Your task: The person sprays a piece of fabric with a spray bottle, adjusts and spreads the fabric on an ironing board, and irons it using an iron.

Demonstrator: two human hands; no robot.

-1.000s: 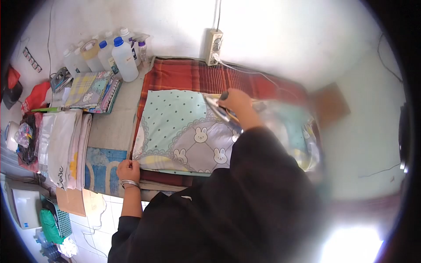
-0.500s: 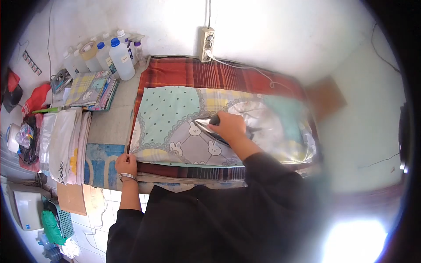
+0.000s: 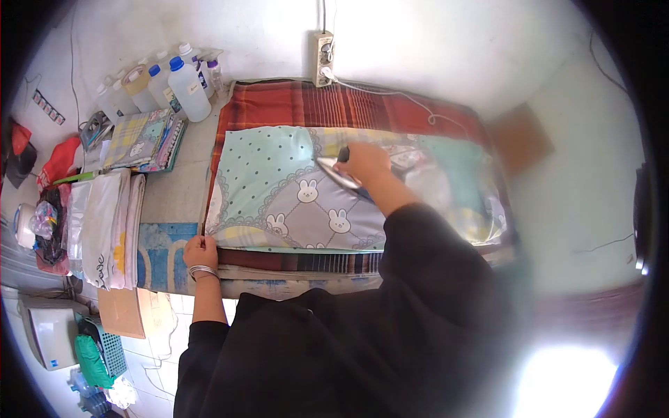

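My right hand (image 3: 367, 167) is closed around the dark handle of a clothes iron (image 3: 336, 174). The iron's pointed tip faces left, and its body lies over the patterned cloth (image 3: 268, 164), near the lace-print border between the mint dotted part and the grey part with white rabbits. At the cloth's near left corner, my left hand (image 3: 201, 252) is closed in a pinch on the edge. Whether the red plaid blanket (image 3: 279, 104) underneath is also between those fingers is hidden. My right forearm covers part of the cloth.
A power strip (image 3: 323, 59) hangs on the wall, with a white cord (image 3: 390, 93) running right from it. Plastic bottles (image 3: 188, 90) and folded patterned cloths (image 3: 139, 139) stand at the back left. Folded white cloths (image 3: 104, 223) lie left, above a cardboard box (image 3: 132, 313).
My right hand has slid the iron away from me and slightly right over the cloth. My left hand keeps its place at the corner. The view has tipped slightly.
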